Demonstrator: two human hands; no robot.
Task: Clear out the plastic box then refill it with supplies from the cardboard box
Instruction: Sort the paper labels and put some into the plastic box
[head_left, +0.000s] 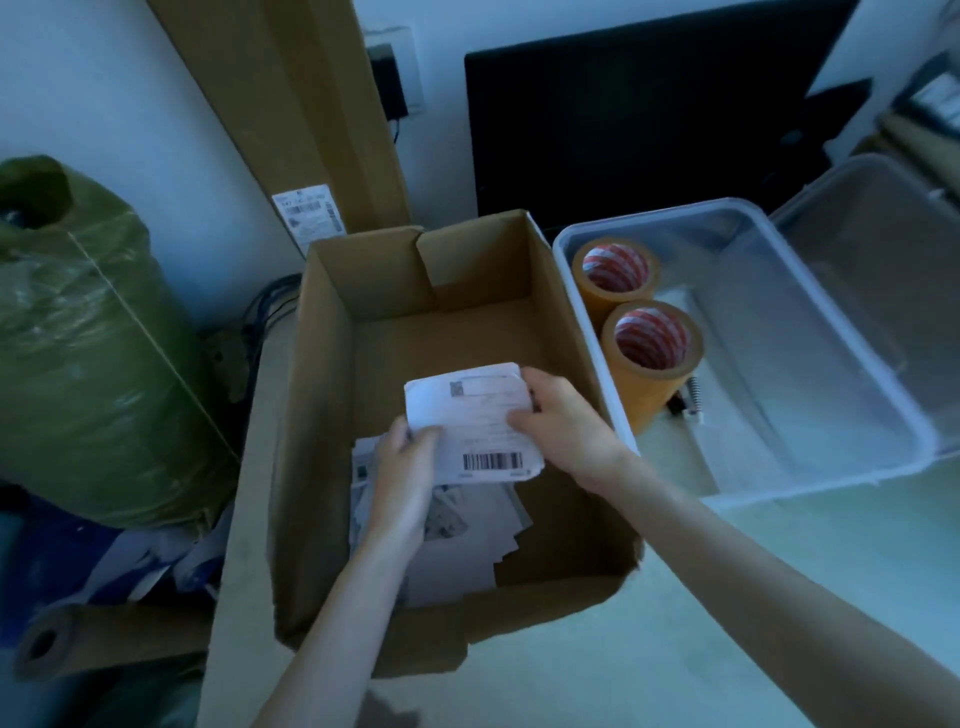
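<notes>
Two bare forearms seen, no sleeves in view. Left hand and right hand: no gloves, rings or watch visible.

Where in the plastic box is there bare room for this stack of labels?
The plastic box floor is bare right of the two tape rolls, out to the far wall. The left edge is crowded: rolls plus a small spring. Both hands hold the labels.

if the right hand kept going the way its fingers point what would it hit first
Probably the left hand: the right hand points leftward across the label sheet both hold. Past that is the cardboard box wall, though depth is unclear.
</notes>
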